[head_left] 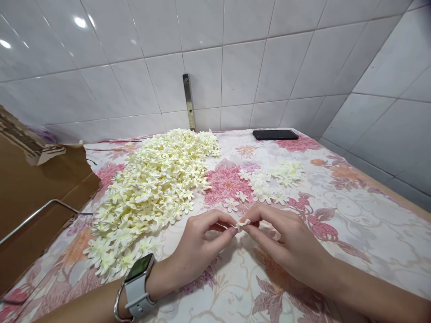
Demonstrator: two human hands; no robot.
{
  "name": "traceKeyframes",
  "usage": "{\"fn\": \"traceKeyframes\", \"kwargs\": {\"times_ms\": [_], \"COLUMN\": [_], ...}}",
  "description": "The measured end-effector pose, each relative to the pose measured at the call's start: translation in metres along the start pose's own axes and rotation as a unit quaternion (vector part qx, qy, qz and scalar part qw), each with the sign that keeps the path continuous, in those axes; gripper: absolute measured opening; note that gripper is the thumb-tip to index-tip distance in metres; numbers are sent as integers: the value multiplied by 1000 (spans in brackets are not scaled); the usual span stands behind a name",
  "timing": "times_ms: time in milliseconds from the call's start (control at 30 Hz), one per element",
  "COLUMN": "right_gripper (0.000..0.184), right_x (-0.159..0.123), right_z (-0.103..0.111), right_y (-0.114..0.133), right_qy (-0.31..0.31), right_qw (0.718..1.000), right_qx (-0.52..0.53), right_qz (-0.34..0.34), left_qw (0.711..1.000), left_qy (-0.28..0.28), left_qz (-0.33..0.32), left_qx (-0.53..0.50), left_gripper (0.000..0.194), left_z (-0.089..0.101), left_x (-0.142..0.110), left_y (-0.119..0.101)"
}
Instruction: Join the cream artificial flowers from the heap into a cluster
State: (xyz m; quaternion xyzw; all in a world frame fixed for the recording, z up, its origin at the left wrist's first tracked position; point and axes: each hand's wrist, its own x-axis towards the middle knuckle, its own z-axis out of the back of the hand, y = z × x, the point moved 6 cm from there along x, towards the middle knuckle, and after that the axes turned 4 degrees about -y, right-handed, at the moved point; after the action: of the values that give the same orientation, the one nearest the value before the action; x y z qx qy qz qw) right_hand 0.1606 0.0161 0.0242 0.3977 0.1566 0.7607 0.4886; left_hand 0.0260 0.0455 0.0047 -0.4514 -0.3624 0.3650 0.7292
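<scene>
A small white artificial flower [243,223] is pinched between the fingertips of both hands, just above the tablecloth. My left hand [202,240] grips its left side with thumb and forefinger, and my right hand [286,240] holds its right side the same way. Left of the hands rises a large heap of cream-white artificial flowers [158,179]. A smaller, looser group of white flowers [266,184] lies beyond my right hand, with a single flower [231,204] lying flat just behind the fingertips.
A torn brown cardboard box [40,188] with a bent metal wire [40,208] stands at the left. Near the tiled wall [202,63] lies a black phone [275,134]. An upright metal strip [189,101] is against the wall. Floral cloth [363,211] covers the table.
</scene>
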Motion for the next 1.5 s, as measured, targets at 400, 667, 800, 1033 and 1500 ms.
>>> {"fn": "traceKeyframes", "kwargs": {"times_ms": [400,667,800,1033,1500], "right_gripper": [26,25,29,35,44], "right_x": [2,0,2,1,21], "right_z": [-6,-1,0,-4,25], "right_y": [3,5,9,-2,-31], "right_qy": [65,29,39,66,10], "right_qw": [996,996,996,998,979], "right_qx": [-35,0,-3,14,-196], "right_qz": [59,86,83,1,-58], "left_qw": [1000,999,999,998,979], "left_qy": [9,20,32,51,-102], "left_qz": [-17,-45,-28,20,101], "left_qx": [12,22,13,-43,-143], "left_gripper": [6,8,13,13,5], "left_z": [0,0,-1,-5,9], "left_x": [-1,-1,-1,-2,8], "left_y": [-4,-7,-6,2,14]}}
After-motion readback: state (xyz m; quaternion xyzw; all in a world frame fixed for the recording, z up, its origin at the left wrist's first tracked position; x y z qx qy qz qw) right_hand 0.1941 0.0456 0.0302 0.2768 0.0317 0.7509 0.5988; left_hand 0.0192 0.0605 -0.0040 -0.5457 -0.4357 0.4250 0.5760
